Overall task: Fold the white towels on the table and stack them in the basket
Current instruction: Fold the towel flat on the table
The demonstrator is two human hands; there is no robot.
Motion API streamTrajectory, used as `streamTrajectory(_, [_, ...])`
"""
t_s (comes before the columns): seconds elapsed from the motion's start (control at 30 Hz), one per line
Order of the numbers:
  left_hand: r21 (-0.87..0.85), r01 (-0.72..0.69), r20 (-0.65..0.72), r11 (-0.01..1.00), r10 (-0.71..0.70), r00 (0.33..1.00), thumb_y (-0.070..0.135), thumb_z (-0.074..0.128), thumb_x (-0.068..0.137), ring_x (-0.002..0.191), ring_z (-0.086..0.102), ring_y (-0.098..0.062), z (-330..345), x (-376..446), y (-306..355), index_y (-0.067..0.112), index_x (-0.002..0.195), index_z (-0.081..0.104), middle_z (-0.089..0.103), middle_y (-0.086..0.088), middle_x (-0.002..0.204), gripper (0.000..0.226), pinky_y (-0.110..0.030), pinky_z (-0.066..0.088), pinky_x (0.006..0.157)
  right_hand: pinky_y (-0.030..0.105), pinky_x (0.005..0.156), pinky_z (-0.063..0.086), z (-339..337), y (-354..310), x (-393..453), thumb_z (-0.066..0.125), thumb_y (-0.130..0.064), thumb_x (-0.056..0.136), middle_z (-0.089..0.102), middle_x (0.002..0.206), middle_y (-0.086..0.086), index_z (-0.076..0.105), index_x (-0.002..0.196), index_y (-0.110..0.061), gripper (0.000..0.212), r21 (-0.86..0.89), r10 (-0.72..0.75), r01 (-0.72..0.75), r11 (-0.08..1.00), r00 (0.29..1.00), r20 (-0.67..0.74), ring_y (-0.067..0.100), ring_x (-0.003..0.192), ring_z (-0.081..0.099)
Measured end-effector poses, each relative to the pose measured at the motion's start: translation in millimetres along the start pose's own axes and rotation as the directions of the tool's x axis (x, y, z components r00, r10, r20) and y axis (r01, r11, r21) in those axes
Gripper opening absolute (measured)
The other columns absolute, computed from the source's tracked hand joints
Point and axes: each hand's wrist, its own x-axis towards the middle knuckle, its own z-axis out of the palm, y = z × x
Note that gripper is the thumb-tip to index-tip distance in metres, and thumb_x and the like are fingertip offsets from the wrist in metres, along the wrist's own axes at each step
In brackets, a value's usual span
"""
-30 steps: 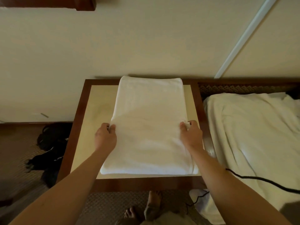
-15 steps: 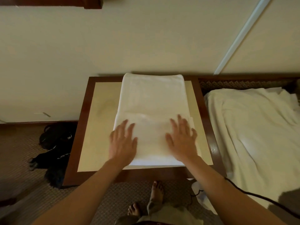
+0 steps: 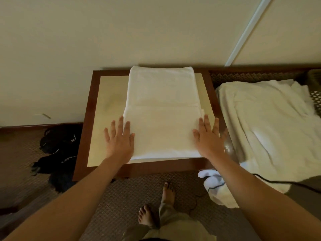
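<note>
Nearest the camera are two bare feet [image 3: 156, 206] on the patterned carpet [image 3: 132, 188], and a bit of white cloth [image 3: 217, 188] hangs by the right forearm. Past them, both arms reach forward over the near rim of the table [image 3: 139, 168]. The left hand [image 3: 119, 141] lies flat with fingers spread wide, holding nothing, resting half on the towel's left edge and half on the tabletop. The right hand [image 3: 208, 140] is just as flat and spread, on the towel's right edge.

The white towel [image 3: 161, 108] lies on the table, its near end folded over onto itself, so the folding looks partway done; at least one more fold seems due. No basket is clearly in view, though the woven surface [image 3: 251, 75] further right may be part of one. A larger heap of white cloth [image 3: 260, 127] lies there unfolded, so most of the job probably remains
</note>
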Motion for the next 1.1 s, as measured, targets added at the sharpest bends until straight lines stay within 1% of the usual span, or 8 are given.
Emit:
streamTrajectory(0.1, [0.012, -0.315, 0.064, 0.949, 0.314, 0.947, 0.071, 0.013, 0.101, 0.156, -0.018, -0.017, 5, -40, -15, 0.03, 0.164, 0.004, -0.014, 0.006, 0.17, 0.076, -0.046, -0.007, 0.126, 0.058, 0.123, -0.005, 18, 7, -48, 0.005, -0.077, 0.095, -0.016, 0.17, -0.009, 0.003, 0.163, -0.032, 0.082, -0.052, -0.281, 0.279, 0.959, 0.959, -0.028, 0.021, 0.156, -0.017])
streamTrajectory(0.3, [0.126, -0.364, 0.18, 0.923, 0.34, 0.923, 0.081, 0.048, 0.085, 0.153, -0.027, -0.018, 20, -72, -37, 0.021, 0.158, -0.02, -0.031, 0.003, 0.164, 0.116, -0.047, -0.01, 0.125, 0.051, 0.125, -0.002, 44, 16, -74, 0.04, -0.09, 0.082, -0.025, 0.166, -0.011, -0.014, 0.161, -0.032, 0.112, -0.082, -0.239, 0.24, 0.967, 0.971, 0.024, 0.02, 0.156, -0.019])
streamTrajectory(0.43, [0.118, -0.363, 0.071, 0.924, 0.356, 0.932, 0.055, 0.082, 0.076, 0.151, 0.031, -0.027, 22, -86, -43, 0.015, 0.155, 0.036, 0.027, -0.004, 0.166, 0.1, -0.046, 0.027, 0.121, 0.053, 0.112, 0.036, 55, 9, -92, 0.087, -0.034, 0.075, 0.031, 0.165, 0.0, 0.037, 0.154, -0.024, 0.094, -0.068, -0.242, 0.237, 0.969, 0.966, -0.086, 0.031, 0.148, 0.033])
streamTrajectory(0.57, [0.026, -0.412, -0.096, 0.911, 0.413, 0.906, 0.015, 0.095, 0.06, 0.112, 0.067, -0.029, 20, -101, -52, 0.016, 0.121, 0.066, 0.067, -0.005, 0.129, 0.067, -0.047, 0.055, 0.095, 0.045, 0.076, 0.053, 63, 17, -100, 0.087, 0.004, 0.047, 0.064, 0.119, -0.001, 0.063, 0.116, -0.022, 0.077, -0.028, -0.277, 0.279, 0.96, 0.928, -0.249, 0.031, 0.1, 0.059])
streamTrajectory(0.73, [-0.333, -0.335, -0.173, 0.881, 0.292, 0.941, 0.021, 0.078, 0.088, 0.093, 0.067, -0.015, -11, -109, -65, 0.022, 0.122, 0.063, 0.071, 0.004, 0.107, 0.037, -0.033, 0.053, 0.082, 0.042, 0.087, 0.046, 10, 17, -106, 0.07, -0.031, 0.071, 0.07, 0.105, -0.003, 0.07, 0.117, -0.024, 0.047, 0.146, -0.26, 0.295, 0.944, 0.941, -0.217, 0.024, 0.1, 0.061])
streamTrajectory(0.9, [-0.622, -0.152, -0.222, 0.768, 0.013, 0.975, 0.036, 0.067, 0.097, 0.084, 0.058, 0.001, -54, -114, -50, 0.039, 0.121, 0.047, 0.059, 0.02, 0.1, 0.031, -0.013, 0.044, 0.065, 0.018, 0.065, 0.048, -40, 22, -113, 0.067, -0.051, 0.056, 0.071, 0.086, -0.011, 0.071, 0.093, -0.026, 0.045, 0.639, -0.07, 0.231, 0.734, 0.961, -0.267, 0.004, 0.08, 0.066])
streamTrajectory(1.0, [-0.7, -0.173, -0.291, 0.693, -0.055, 0.955, 0.037, 0.061, 0.099, 0.085, 0.057, -0.002, -75, -106, -37, 0.038, 0.125, 0.044, 0.054, 0.019, 0.101, 0.031, -0.02, 0.047, 0.064, 0.027, 0.065, 0.055, -57, 22, -112, 0.086, -0.027, 0.066, 0.073, 0.084, 0.0, 0.072, 0.089, -0.023, 0.028, 0.78, 0.008, 0.226, 0.584, 0.959, -0.284, 0.007, 0.073, 0.067])
streamTrajectory(1.1, [-0.741, -0.162, -0.314, 0.651, -0.123, 0.941, 0.048, 0.055, 0.098, 0.087, 0.059, -0.009, -91, -82, -28, 0.035, 0.132, 0.047, 0.057, 0.007, 0.102, 0.037, -0.031, 0.05, 0.065, 0.017, 0.064, 0.055, -71, 20, -100, 0.081, -0.004, 0.082, 0.074, 0.088, -0.013, 0.069, 0.094, -0.031, 0.032, 0.839, 0.034, 0.245, 0.487, 0.954, -0.298, 0.0, 0.078, 0.068])
